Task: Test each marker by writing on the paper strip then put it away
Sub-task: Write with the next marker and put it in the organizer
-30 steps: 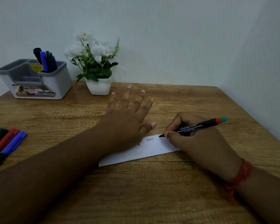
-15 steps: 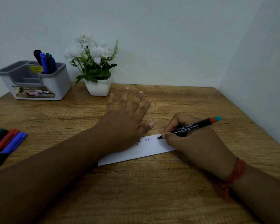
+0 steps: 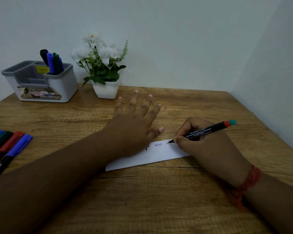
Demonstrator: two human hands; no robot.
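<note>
A white paper strip (image 3: 152,157) lies on the wooden table (image 3: 142,200), with a small blue word and a black mark written on it. My left hand (image 3: 134,125) lies flat with fingers spread, its palm pressing the strip's left part. My right hand (image 3: 206,144) grips a black marker (image 3: 205,130) with a red and teal end; its tip touches the strip's far right end, where fresh letters show. Several capped markers (image 3: 8,149) lie at the table's left edge. Several more markers (image 3: 52,62) stand in a grey and white organiser (image 3: 41,81).
A white pot of white flowers (image 3: 105,71) stands beside the organiser at the back of the table. Walls close off the back and the right side. Bare wood stretches in front of the strip toward me.
The marker tip has moved along the strip and new letters have appeared right of the blue word. My left hand has stayed pressed on the paper.
</note>
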